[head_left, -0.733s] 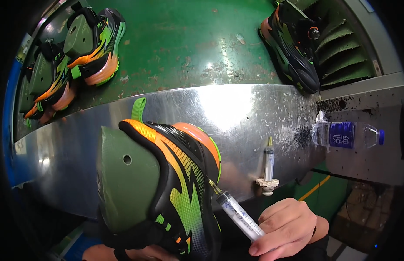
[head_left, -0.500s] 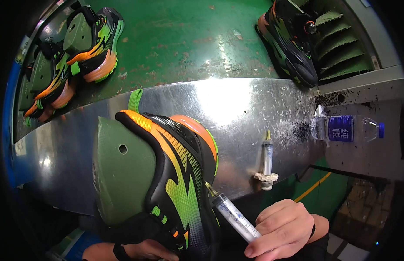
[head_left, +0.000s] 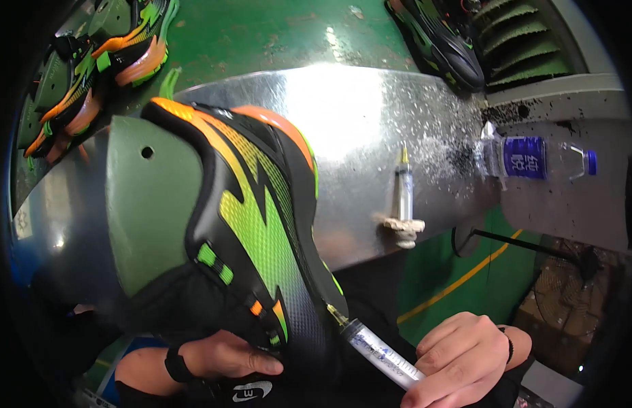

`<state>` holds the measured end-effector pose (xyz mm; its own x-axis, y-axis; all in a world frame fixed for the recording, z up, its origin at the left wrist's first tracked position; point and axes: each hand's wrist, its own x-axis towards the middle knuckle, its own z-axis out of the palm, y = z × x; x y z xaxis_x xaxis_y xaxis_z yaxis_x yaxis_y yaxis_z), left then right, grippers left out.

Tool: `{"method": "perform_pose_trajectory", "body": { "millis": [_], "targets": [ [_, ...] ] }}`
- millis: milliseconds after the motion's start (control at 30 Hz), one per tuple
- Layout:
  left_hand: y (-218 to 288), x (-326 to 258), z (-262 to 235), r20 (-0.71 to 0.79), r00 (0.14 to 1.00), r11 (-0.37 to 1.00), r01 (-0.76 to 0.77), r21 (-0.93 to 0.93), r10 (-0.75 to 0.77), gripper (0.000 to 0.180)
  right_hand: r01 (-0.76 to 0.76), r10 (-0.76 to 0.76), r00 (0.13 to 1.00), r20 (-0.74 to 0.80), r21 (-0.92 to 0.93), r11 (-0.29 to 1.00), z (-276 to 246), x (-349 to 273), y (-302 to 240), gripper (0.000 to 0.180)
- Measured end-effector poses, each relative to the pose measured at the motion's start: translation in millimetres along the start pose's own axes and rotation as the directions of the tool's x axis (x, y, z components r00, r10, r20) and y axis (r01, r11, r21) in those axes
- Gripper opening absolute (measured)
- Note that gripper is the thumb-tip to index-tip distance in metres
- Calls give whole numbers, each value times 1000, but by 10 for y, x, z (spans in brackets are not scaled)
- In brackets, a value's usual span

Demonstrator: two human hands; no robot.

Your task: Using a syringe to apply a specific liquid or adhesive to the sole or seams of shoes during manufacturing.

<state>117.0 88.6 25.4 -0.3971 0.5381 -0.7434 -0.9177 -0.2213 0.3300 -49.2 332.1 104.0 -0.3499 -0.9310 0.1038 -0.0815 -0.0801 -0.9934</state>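
Observation:
A black, green and orange sneaker (head_left: 261,224) stands tilted in front of me with a dark green shoe last (head_left: 152,211) filling its opening. My left hand (head_left: 231,355) grips the shoe near its toe end, thumb showing and the other fingers hidden behind it. In my right hand (head_left: 462,360) is a clear syringe (head_left: 380,357) with a yellowish needle tip. That tip touches, or nearly touches, the seam between the upper and the black sole edge. The syringe's plunger end is hidden by my fingers.
A second syringe (head_left: 405,194) lies on the metal tabletop (head_left: 356,234). To its right is a clear bottle (head_left: 526,157) with a blue label and cap. More lasted sneakers stand at the far left (head_left: 142,54) and far right (head_left: 441,44), beside a bin with green slats (head_left: 526,41).
The view has tipped downward, so the table things sit higher. The syringe tip has slid along the shoe's seam toward the toe. More of my left hand shows.

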Motion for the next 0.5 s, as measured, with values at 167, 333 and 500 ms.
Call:
{"method": "perform_pose_trajectory", "body": {
  "millis": [167, 333, 500],
  "targets": [
    [-325, 323, 73, 57, 896, 881, -419, -220, 440, 22, -63, 63, 998, 28, -10, 998, 21, -166, -148, 23],
    [-381, 422, 114, 179, 852, 783, -343, -519, 492, 48, -67, 67, 998, 6, -27, 997, 50, -270, -215, 23],
    [-344, 445, 200, 149, 848, 716, -321, -619, 509, 51, -73, 73, 997, 19, -27, 997, 69, -315, -253, 22]
  ]
}}
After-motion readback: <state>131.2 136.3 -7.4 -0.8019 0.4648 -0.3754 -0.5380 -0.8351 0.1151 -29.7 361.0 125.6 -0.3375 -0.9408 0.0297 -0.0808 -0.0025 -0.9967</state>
